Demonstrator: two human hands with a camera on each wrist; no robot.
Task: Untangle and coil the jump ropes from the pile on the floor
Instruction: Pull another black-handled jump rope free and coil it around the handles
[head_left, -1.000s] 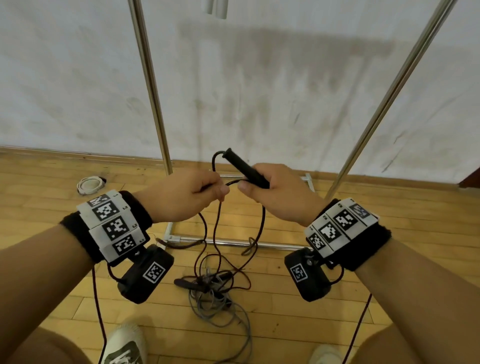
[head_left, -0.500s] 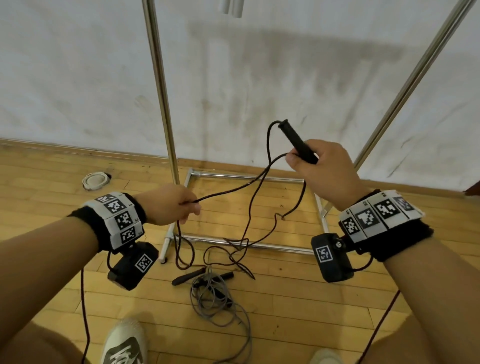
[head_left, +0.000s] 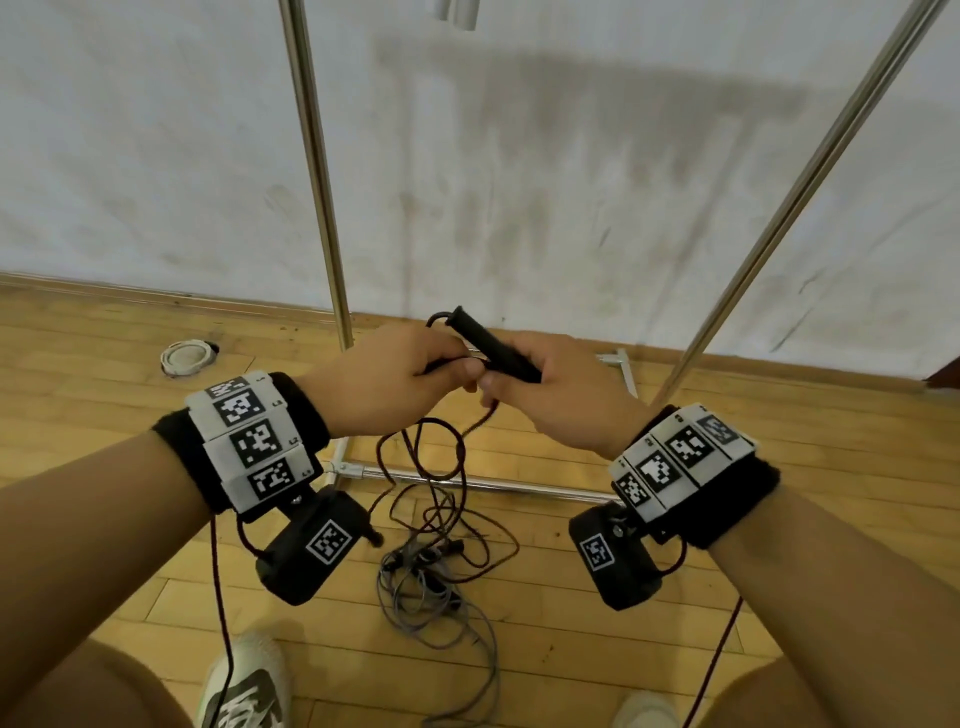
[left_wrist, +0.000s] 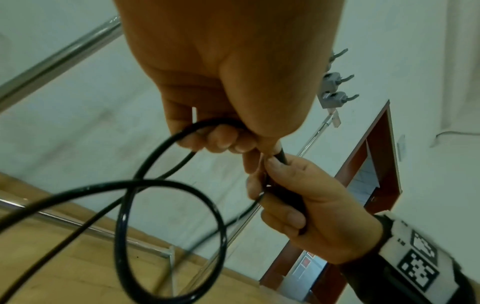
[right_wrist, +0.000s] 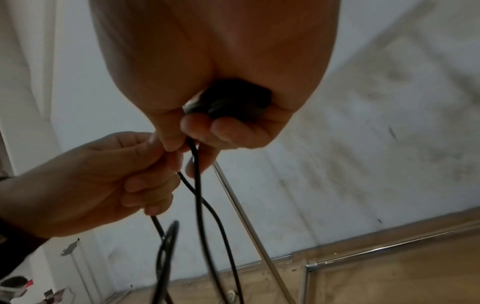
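Note:
My right hand (head_left: 524, 382) grips the black handle (head_left: 493, 345) of a black jump rope, whose butt end shows in the right wrist view (right_wrist: 228, 100). Right beside it, my left hand (head_left: 415, 374) pinches the black cord (left_wrist: 166, 185) between thumb and fingers, and a loop hangs below it. From both hands the black cord (head_left: 441, 467) drops in loops to the pile (head_left: 431, 566) on the wooden floor, tangled there with a grey rope (head_left: 441, 608). In the left wrist view my right hand (left_wrist: 298, 197) sits just under my left fingers.
A metal rack stands ahead: an upright pole (head_left: 317, 182), a slanted pole (head_left: 810, 171) and a floor bar (head_left: 493, 486) just behind the pile. A coiled white rope (head_left: 187, 356) lies by the wall at left. My shoes (head_left: 244, 686) are near the pile.
Half a second ago my hands were apart, right hand raised and the cord stretched between them. Now the right hand has come down and the left has come up to meet it, with cord gathered between.

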